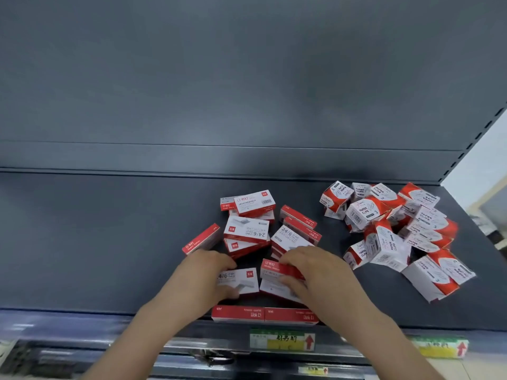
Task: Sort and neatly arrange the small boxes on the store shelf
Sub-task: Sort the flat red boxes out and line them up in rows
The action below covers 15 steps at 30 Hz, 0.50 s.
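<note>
Several flat red-and-white staple boxes (248, 229) lie jumbled in the middle of the dark shelf (109, 242). My left hand (204, 275) grips one staple box marked 24/6 (242, 279) near the front. My right hand (312, 270) grips another staple box (270, 268), its thumb on the box's near side. Two staple boxes (264, 314) stand end to end along the shelf's front edge, just below my hands. To the right lies a loose heap of squarer paper clip boxes (389, 231).
The shelf's back panel (247, 78) rises behind the boxes. Price labels (282, 340) with red arrows sit on the front rail. The shelf's right end (466, 270) lies just past the paper clip heap. A lone staple box (201, 238) lies left of the pile.
</note>
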Available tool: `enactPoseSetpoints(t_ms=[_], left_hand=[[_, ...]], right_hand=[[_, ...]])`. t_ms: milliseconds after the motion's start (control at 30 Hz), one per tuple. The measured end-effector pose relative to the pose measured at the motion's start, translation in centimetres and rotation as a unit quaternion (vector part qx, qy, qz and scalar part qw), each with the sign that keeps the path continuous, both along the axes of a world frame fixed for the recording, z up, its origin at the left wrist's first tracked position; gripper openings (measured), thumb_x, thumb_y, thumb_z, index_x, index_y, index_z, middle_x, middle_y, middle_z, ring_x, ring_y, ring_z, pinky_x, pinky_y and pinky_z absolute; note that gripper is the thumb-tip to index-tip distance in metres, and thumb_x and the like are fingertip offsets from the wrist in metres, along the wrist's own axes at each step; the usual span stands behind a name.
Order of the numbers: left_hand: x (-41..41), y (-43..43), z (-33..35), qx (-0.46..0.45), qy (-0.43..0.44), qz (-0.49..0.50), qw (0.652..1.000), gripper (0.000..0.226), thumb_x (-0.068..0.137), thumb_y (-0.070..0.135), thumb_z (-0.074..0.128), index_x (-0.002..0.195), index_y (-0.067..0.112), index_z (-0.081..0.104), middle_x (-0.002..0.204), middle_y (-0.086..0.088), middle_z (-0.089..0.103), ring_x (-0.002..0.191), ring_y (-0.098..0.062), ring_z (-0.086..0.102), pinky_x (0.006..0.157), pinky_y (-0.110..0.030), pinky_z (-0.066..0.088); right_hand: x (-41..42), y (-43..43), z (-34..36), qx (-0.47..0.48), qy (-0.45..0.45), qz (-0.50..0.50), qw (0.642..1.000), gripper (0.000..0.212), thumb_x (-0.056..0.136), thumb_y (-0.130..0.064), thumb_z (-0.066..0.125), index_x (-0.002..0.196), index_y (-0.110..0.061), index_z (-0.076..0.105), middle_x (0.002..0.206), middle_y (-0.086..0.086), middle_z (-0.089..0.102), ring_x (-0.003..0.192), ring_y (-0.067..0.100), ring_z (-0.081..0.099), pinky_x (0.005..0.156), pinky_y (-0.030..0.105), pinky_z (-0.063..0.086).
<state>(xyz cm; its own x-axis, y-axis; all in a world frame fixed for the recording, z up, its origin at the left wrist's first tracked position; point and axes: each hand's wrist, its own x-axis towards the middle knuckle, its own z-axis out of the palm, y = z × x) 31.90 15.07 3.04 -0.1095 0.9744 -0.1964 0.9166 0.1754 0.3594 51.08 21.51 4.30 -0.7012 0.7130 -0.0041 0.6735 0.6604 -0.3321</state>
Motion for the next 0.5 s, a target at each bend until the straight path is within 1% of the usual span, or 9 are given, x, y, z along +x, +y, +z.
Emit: enactPoseSetpoints(t_ms=[33,133,200,267,300,367,433,500], left_hand=[[0.1,0.1,0.2,-0.002,0.002,-0.006,1.000,0.042,0.077,0.038,0.071,0.117,0.030,0.061,0.116,0.014,0.059,0.104,-0.006,0.054,0.080,-0.015,0.040],[0.0,0.3,0.6,0.005,0.003,-0.032,0.999,0.044,0.078,0.035,0.070,0.121,0.030,0.059,0.119,0.016,0.052,0.109,-0.005,0.050,0.087,-0.017,0.043],[-0.3,0.3,0.6,0.005,-0.015,-0.043,0.999,0.035,0.081,0.035,0.067,0.116,0.032,0.062,0.113,0.018,0.054,0.103,-0.001,0.050,0.087,-0.016,0.044],[-0.6,0.2,0.9,-0.007,-0.041,-0.052,0.998,0.027,0.083,0.037,0.065,0.110,0.034,0.065,0.103,0.021,0.056,0.096,0.000,0.052,0.084,-0.016,0.045],[-0.7,0.1,1.0,-0.019,-0.052,-0.061,0.997,0.026,0.083,0.038,0.064,0.109,0.035,0.066,0.098,0.023,0.056,0.093,0.000,0.053,0.081,-0.015,0.045],[-0.8,-0.2,1.2,-0.049,-0.072,-0.091,0.992,0.023,0.085,0.039,0.061,0.108,0.036,0.066,0.091,0.027,0.055,0.087,0.002,0.054,0.073,-0.011,0.042],[-0.7,-0.4,1.5,-0.082,-0.091,-0.126,0.984,0.024,0.088,0.041,0.057,0.110,0.037,0.064,0.093,0.028,0.056,0.087,0.004,0.054,0.071,-0.010,0.042],[-0.4,-0.5,2.1,-0.095,-0.101,-0.143,0.980,0.028,0.089,0.046,0.051,0.113,0.038,0.062,0.103,0.025,0.061,0.091,0.005,0.056,0.077,-0.011,0.046]], right_hand=[[0.1,0.0,0.1,-0.001,0.008,-0.006,1.000,0.034,0.094,-0.043,0.043,0.126,-0.032,0.049,0.128,-0.014,0.053,0.118,0.005,0.047,0.098,0.021,0.038],[0.7,0.0,0.2,-0.012,0.041,-0.038,0.998,0.032,0.091,-0.044,0.049,0.120,-0.032,0.054,0.121,-0.016,0.057,0.110,0.002,0.051,0.094,0.018,0.039],[1.5,0.3,0.4,-0.017,0.062,-0.061,0.996,0.031,0.087,-0.044,0.055,0.115,-0.032,0.058,0.111,-0.019,0.060,0.098,-0.002,0.053,0.087,0.014,0.041],[2.4,0.5,0.5,-0.021,0.078,-0.084,0.993,0.028,0.083,-0.043,0.061,0.108,-0.031,0.063,0.096,-0.023,0.059,0.085,-0.004,0.053,0.078,0.011,0.043],[2.9,0.5,0.5,-0.024,0.084,-0.095,0.992,0.026,0.081,-0.041,0.064,0.104,-0.030,0.065,0.091,-0.023,0.058,0.080,-0.003,0.054,0.074,0.012,0.045],[3.7,0.4,0.7,-0.028,0.091,-0.114,0.989,0.023,0.079,-0.038,0.066,0.100,-0.029,0.067,0.086,-0.022,0.060,0.077,-0.003,0.057,0.070,0.017,0.049],[4.2,0.3,0.7,-0.030,0.095,-0.122,0.987,0.022,0.079,-0.037,0.067,0.099,-0.028,0.067,0.086,-0.021,0.062,0.077,-0.002,0.058,0.070,0.020,0.051],[4.4,0.1,0.6,-0.036,0.097,-0.126,0.987,0.022,0.079,-0.036,0.068,0.099,-0.028,0.068,0.088,-0.021,0.064,0.077,-0.001,0.059,0.070,0.021,0.051]])
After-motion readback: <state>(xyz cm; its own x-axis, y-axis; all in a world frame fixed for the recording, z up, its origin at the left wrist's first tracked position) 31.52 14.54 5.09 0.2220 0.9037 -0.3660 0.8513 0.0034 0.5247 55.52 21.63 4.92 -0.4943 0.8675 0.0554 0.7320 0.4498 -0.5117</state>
